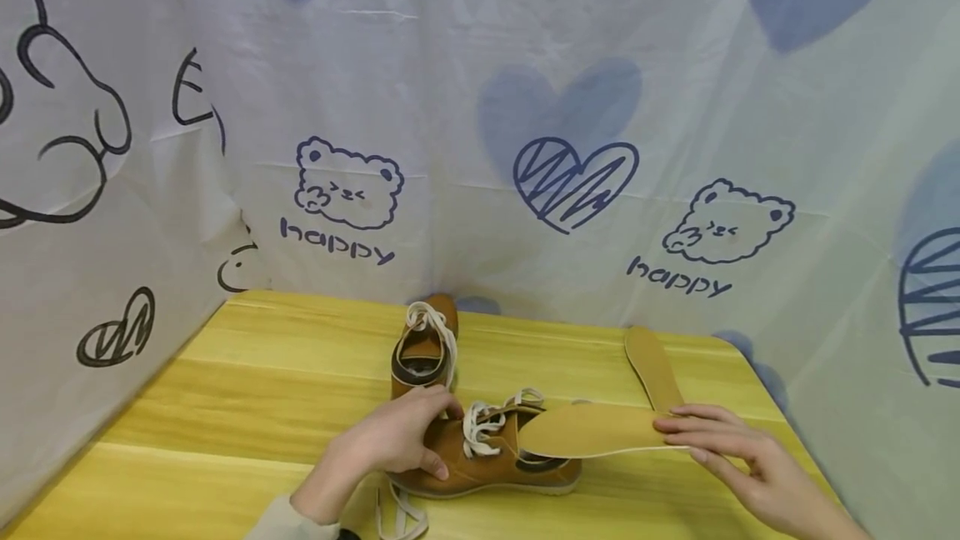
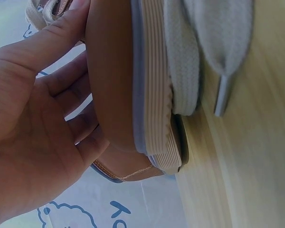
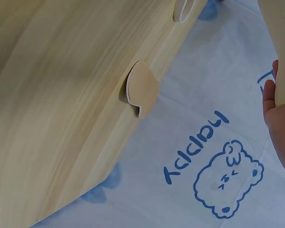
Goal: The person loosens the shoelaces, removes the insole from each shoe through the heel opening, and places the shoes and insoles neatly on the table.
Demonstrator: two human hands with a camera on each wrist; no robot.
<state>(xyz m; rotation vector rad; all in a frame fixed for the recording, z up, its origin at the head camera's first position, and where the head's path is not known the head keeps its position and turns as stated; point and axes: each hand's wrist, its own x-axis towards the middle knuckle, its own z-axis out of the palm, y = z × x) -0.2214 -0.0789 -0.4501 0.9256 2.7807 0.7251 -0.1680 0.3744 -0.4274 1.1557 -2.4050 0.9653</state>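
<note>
A brown lace-up shoe (image 1: 502, 470) lies with its toe to the left, its sole on the table. Around its toe end my left hand (image 1: 390, 437) grips, thumb on the near side and fingers on the far side. In the left wrist view, the fingers reach behind the brown upper (image 2: 111, 71). My right hand (image 1: 750, 458) pinches one end of a tan insole (image 1: 592, 430) between thumb and fingers. The insole's other end sits at the shoe's opening, over the dark collar. Only part of this insole (image 3: 281, 38) shows in the right wrist view.
Behind the left hand stands a second brown shoe (image 1: 445, 312) with pale laces. Another insole (image 1: 651, 363) lies toward the back right of the yellow wood-grain table (image 1: 247, 407). A loose lace (image 1: 405, 517) trails near the shoe's toe. Printed cloth (image 1: 465, 273) hangs behind.
</note>
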